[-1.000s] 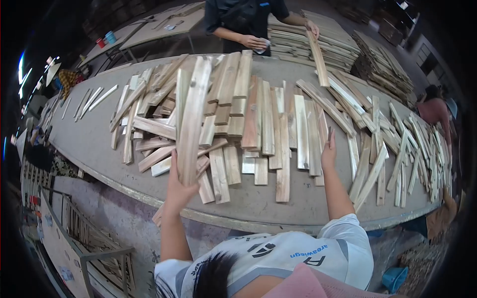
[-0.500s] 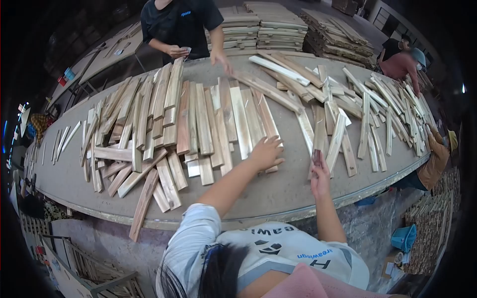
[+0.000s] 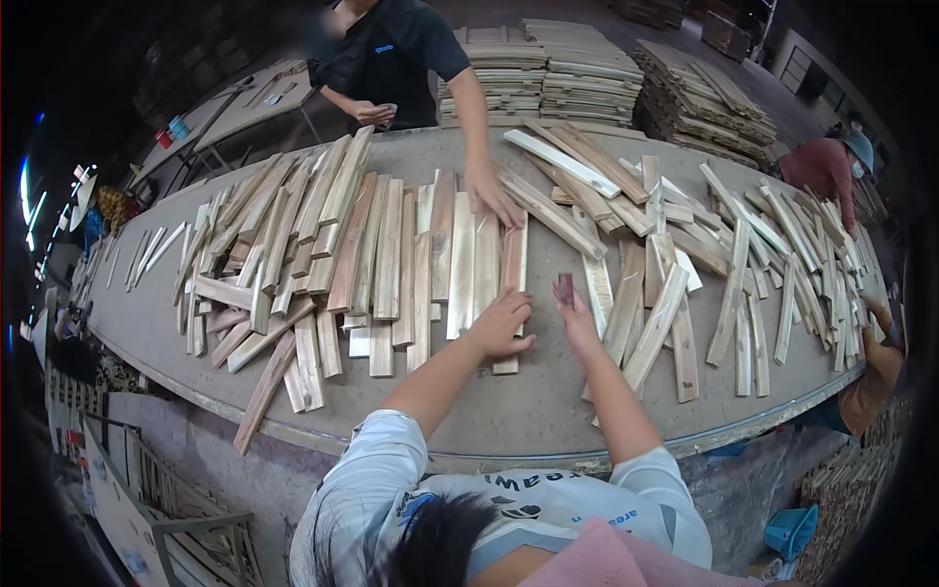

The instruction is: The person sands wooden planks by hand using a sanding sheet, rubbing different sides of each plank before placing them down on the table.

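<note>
Across the table [image 3: 548, 403] we saw piled slats [image 3: 284, 220], then our left hand [image 3: 502, 325], spread on one slat [image 3: 514, 259] whose far end a co-worker's hand [image 3: 492, 199], farther in than before, covered; our right hand [image 3: 583, 329] pinched a dark block [image 3: 565, 288] near crossed boards [image 3: 654, 330].

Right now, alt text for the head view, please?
The person's left hand lies on a wooden slat, a co-worker's hand at its far end; the right hand holds a small reddish object over a worktable strewn with slats.

Wooden slats [image 3: 388, 254] on grey table [image 3: 533, 421]
</note>
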`<action>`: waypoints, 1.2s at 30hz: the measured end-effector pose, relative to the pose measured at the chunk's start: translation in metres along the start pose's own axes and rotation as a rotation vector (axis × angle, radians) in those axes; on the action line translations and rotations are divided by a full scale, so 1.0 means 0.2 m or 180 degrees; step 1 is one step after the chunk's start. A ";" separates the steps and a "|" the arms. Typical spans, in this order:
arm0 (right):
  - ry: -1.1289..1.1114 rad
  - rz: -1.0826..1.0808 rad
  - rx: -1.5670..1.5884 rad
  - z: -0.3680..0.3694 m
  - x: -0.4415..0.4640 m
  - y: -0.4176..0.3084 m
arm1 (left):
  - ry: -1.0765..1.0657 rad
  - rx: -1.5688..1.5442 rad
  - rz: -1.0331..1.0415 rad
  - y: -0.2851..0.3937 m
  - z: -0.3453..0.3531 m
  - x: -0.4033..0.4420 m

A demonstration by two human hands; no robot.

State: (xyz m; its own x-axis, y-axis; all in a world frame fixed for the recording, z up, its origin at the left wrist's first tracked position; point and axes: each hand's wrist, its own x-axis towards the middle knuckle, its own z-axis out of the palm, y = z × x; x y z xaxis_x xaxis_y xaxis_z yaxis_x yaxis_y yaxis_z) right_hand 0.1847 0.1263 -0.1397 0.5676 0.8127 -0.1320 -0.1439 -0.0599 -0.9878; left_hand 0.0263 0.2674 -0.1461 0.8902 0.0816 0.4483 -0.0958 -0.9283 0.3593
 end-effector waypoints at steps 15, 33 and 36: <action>0.0852 0.0040 -0.2302 0.51 0.56 -0.03 | -0.0117 -0.0807 0.0115 -0.04 -0.08 -0.05; 0.0053 0.0126 -0.4035 0.42 0.50 -0.07 | -0.1296 -0.0191 0.0247 0.03 0.01 0.04; -0.0061 -0.0137 -0.3567 0.43 0.50 -0.06 | -0.1397 -0.0036 0.0236 -0.01 -0.03 -0.01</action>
State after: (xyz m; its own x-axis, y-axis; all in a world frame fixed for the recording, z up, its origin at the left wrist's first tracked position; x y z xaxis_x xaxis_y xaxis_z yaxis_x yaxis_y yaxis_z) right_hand 0.1726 0.2580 -0.1328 0.5405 0.8349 -0.1041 0.6919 -0.5115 -0.5095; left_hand 0.0212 0.2722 -0.1429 0.9853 -0.1490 0.0841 -0.1692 -0.9216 0.3493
